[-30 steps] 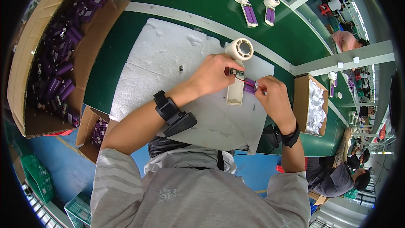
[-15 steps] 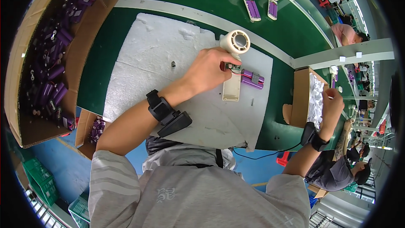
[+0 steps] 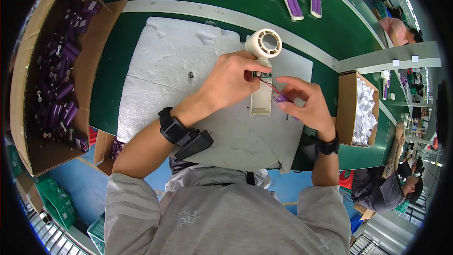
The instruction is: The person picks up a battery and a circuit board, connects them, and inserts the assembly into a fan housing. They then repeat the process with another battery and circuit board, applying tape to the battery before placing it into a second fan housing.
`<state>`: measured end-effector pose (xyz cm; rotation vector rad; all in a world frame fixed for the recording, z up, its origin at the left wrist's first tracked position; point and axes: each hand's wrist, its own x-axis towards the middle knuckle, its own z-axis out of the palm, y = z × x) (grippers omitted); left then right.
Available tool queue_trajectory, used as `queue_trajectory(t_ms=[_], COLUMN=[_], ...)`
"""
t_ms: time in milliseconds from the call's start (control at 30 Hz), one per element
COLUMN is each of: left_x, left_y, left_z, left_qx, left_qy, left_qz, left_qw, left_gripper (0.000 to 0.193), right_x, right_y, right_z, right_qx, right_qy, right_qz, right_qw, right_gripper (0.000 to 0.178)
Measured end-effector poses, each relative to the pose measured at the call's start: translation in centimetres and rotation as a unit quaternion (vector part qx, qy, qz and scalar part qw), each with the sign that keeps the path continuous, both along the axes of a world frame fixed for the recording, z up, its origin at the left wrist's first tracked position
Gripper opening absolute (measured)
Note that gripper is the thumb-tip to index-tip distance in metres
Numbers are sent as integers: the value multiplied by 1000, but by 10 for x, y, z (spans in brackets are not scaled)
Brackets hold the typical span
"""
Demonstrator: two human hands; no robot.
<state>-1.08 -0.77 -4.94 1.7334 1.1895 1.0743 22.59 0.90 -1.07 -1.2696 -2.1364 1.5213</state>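
Note:
A cream handheld fan (image 3: 261, 101) lies on a white foam sheet (image 3: 174, 75), its round head (image 3: 264, 43) at the far end and its handle casing open. My left hand (image 3: 231, 78) grips it at the neck, thumb and fingers closed by a small green circuit board (image 3: 262, 74). Thin red and black wires run from there to a purple battery pack (image 3: 281, 97). Fingers of my right hand (image 3: 309, 104) curl around this pack, right of the handle, and hide most of it. Whether anything else is in that hand, I cannot tell.
A big cardboard box (image 3: 85, 80) of purple battery packs stands left; a smaller box (image 3: 106, 153) sits below it. White pieces fill another box (image 3: 347, 108) at right. Two open fans (image 3: 291, 0) (image 3: 316, 0) lie beyond a pale rail. Other people sit far right.
My right hand has come left from the box of white pieces to the battery pack, which now sits tilted in its fingers. My left hand still holds the fan in much the same place.

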Motion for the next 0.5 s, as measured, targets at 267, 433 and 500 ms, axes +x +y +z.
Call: queue_trajectory(t_ms=[267, 433, 500], left_x=[-3, -6, -5], left_y=[2, 4, 4], left_z=[1, 0, 3], left_qx=[15, 21, 16], left_qy=[37, 47, 49], left_qz=[-12, -22, -27], left_qw=[999, 998, 998], left_gripper=[36, 35, 35], right_x=[-8, -4, -4], right_y=[-9, -8, -12], right_z=[9, 1, -1], right_qx=[-335, -381, -365], right_qy=[242, 294, 302], right_qz=[-12, 33, 64], right_qw=[911, 876, 878], right_gripper=[68, 88, 89])
